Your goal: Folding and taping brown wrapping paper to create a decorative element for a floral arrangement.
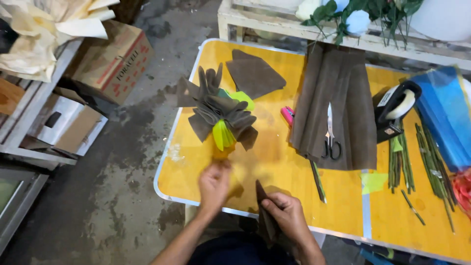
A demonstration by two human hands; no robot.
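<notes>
At near edge of yellow counter point(274, 162): left hand point(214, 184) pinched shut on the stem end of a bouquet point(221, 115) of brown and yellow-green folded paper, bouquet lying flat on counter, fanned away from body. Right hand point(287, 212) clenched on a brown paper piece point(261, 196), held upright at counter edge, just beside left hand. Cardboard box point(115, 59) on floor at left, contents not visible; open white-and-brown box point(68, 125) below it, looked empty, hard to tell. Cream paper bundle point(44, 29) on shelf above. Mid-counter: loose brown paper sheet point(255, 73), stack of brown sheets point(338, 103) with scissors point(331, 132) on top, pink object point(287, 116) beside stack, thin stick point(317, 179) poking out under it. Right side: tape dispenser point(397, 108), green stems point(422, 157), blue wrap point(444, 113). Between hands and bouquet head: bare counter only.
</notes>
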